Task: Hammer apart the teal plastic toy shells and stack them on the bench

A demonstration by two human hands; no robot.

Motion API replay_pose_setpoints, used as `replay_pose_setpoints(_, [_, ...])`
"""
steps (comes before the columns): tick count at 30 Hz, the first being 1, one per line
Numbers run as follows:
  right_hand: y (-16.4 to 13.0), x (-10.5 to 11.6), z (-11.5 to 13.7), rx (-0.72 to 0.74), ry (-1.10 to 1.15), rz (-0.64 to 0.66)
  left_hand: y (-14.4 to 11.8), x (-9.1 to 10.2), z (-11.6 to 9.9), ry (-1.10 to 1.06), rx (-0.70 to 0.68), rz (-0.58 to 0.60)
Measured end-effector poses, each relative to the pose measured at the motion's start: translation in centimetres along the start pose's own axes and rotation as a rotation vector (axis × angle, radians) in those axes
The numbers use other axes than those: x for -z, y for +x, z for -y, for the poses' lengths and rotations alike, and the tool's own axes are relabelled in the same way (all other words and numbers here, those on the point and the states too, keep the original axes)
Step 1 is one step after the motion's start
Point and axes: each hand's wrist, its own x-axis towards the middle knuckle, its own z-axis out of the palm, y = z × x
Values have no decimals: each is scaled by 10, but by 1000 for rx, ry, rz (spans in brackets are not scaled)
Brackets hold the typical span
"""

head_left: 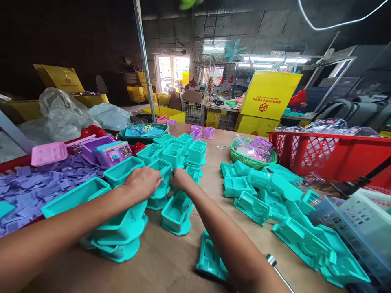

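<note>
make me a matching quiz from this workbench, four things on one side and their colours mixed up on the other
Things:
1. crate
2. big box
3. small basket
4. flat lid

Colours:
a. pink
b. green
c. red
d. yellow

Pairs: 1-c, 2-d, 3-b, 4-a

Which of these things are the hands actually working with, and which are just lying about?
In hand:
left hand and right hand, both on a teal shell
teal stacks around them

Lying about:
purple chips
green basket
red crate
yellow box
</note>
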Motion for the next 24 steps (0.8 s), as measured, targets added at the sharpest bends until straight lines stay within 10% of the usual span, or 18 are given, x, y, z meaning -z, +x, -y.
replay_pose_setpoints(11, [10,28,-24,-60,46,-83,-2,6,7,41,12,92])
replay_pose_setpoints(24, [13,9,-16,26,73,148,-3,4,2,37,55,136])
